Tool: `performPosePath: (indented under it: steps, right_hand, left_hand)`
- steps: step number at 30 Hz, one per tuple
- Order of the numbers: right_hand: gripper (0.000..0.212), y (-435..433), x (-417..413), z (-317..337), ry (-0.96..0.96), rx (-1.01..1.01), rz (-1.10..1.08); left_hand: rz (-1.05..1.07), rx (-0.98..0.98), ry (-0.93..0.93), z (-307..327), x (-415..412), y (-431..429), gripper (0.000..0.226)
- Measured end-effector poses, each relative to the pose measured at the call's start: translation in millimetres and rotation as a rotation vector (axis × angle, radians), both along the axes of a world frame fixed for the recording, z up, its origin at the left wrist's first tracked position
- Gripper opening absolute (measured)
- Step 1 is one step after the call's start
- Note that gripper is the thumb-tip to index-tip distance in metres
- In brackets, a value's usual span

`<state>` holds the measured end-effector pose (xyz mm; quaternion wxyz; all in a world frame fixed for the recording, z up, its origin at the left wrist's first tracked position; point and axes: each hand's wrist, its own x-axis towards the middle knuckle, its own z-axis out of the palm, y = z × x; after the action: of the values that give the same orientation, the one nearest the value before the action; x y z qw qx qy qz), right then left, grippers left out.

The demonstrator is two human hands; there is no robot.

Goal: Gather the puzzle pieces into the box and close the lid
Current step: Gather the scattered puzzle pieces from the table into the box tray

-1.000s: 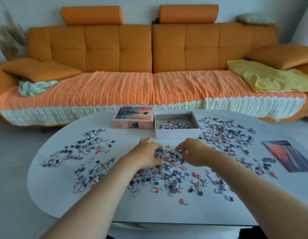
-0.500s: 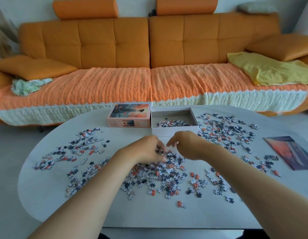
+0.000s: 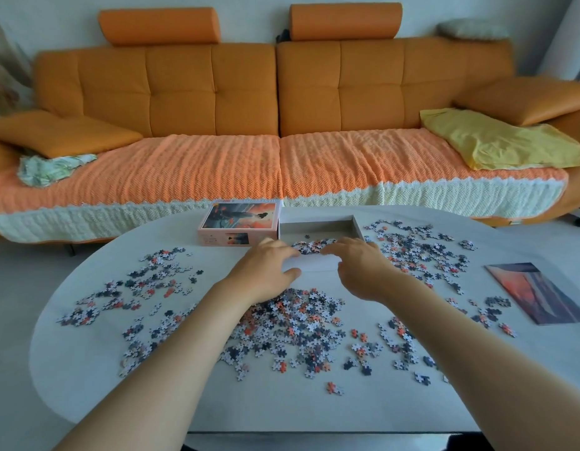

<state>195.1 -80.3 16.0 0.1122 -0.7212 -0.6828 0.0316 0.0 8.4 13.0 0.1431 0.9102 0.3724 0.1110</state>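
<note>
The left hand point(image 3: 265, 271) and right hand point(image 3: 356, 268) are hovering over the near wall of the box point(image 3: 317, 227), at the far edge of the table point(image 3: 87, 385), fingers loosely bent (holding pieces point(image 3: 295, 323) or not, I cannot tell). Letting go there is risking pieces dropping outside, beside the lid point(image 3: 239, 222).

place: home living room | evidence: orange sofa point(image 3: 275, 92), cushions point(image 3: 61, 131), throw blanket point(image 3: 496, 141)

Orange sofa point(image 3: 217, 92) with yellow cloth point(image 3: 496, 141), crumpled greenish fabric point(image 3: 54, 167); perhaps a reference print point(image 3: 542, 294) on white table point(image 3: 87, 369).
</note>
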Motion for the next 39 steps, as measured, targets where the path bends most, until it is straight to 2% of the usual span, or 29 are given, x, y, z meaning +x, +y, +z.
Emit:
performPosePath:
  steps: [5, 8, 10, 13, 15, 18, 21, 24, 27, 31, 34, 39]
  right_hand:
    - [0.044, -16.6, -8.7, 2.6, 0.017, 0.028, 0.041]
    - [0.041, -24.8, -17.3, 5.4, -0.044, 0.161, 0.096]
    - [0.038, -27.9, -24.2, 7.4, -0.011, 0.162, 0.148]
    - [0.039, -31.5, -36.9, 2.7, 0.050, -0.089, 0.161]
    - [0.048, -31.2, -40.8, -6.3, 0.005, -0.218, 0.133]
    - [0.050, -26.9, -44.9, -14.7, 0.003, -0.269, 0.085]
    - [0.029, -21.4, -52.4, -14.8, 0.059, -0.279, 0.048]
    - [0.019, -19.5, -56.5, -12.5, 0.092, -0.283, 0.041]
    - [0.022, -17.9, -56.4, -9.7, 0.094, -0.305, 0.026]
    - [0.035, -16.8, -57.4, -10.2, 0.113, -0.338, 0.012]
    - [0.022, -14.8, -59.8, -7.1, 0.102, -0.326, 0.002]
    - [0.020, -14.7, -56.0, -3.6, 0.203, -0.253, -0.059]
  left_hand:
    - [-0.051, 0.070, -0.004, 4.7, -12.0, -12.6, 0.037]
    - [-0.074, 0.192, -0.101, 5.7, -17.2, -20.4, 0.028]
    - [-0.082, 0.246, -0.154, 7.2, -19.1, -25.5, 0.018]
    - [-0.084, 0.077, -0.054, 3.4, -22.6, -33.9, 0.018]
    - [-0.115, 0.016, 0.080, -7.0, -25.2, -36.0, 0.035]
    - [-0.123, -0.018, 0.204, -19.3, -26.9, -35.7, 0.056]
    - [-0.110, -0.038, 0.169, -21.6, -24.6, -34.2, 0.053]
    - [-0.115, -0.084, 0.098, -19.9, -22.7, -32.7, 0.041]
    - [-0.098, -0.122, 0.069, -18.9, -20.6, -30.5, 0.039]
    - [-0.102, -0.195, 0.145, -17.0, -16.9, -31.1, 0.050]
    - [-0.098, -0.177, 0.129, -13.5, -13.4, -33.9, 0.037]
    - [-0.068, -0.157, 0.024, -13.4, -9.8, -35.4, 0.024]
